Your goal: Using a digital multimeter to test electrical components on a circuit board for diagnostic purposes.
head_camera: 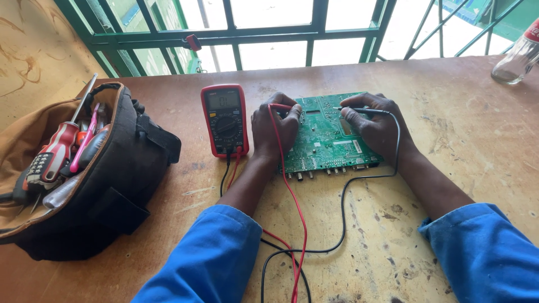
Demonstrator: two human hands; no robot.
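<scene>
Green circuit board lies flat mid-surface, connector edge toward the near side. Left hand rests on the board's left edge, closed on the red probe, tip down on the board. Right hand covers the board's right part, pinching the black probe, tip pointing left onto the board. Both probes look planted, so probing is under way; red-cased multimeter sits just left of the board, screen lit, reading too small to tell. How many points are checked or left cannot be told.

Red lead and black lead loop from the meter across the near surface between the blue sleeves, crossing each other near the bottom edge; snag risk if the hands pull back fast.

Open tool bag at left, screwdrivers sticking out, well apart from the meter. Clear glass bottle far right corner, well apart from the board. Worn wooden surface has open room right of and near the board. Far edge runs close under the green window grille; little room there.
</scene>
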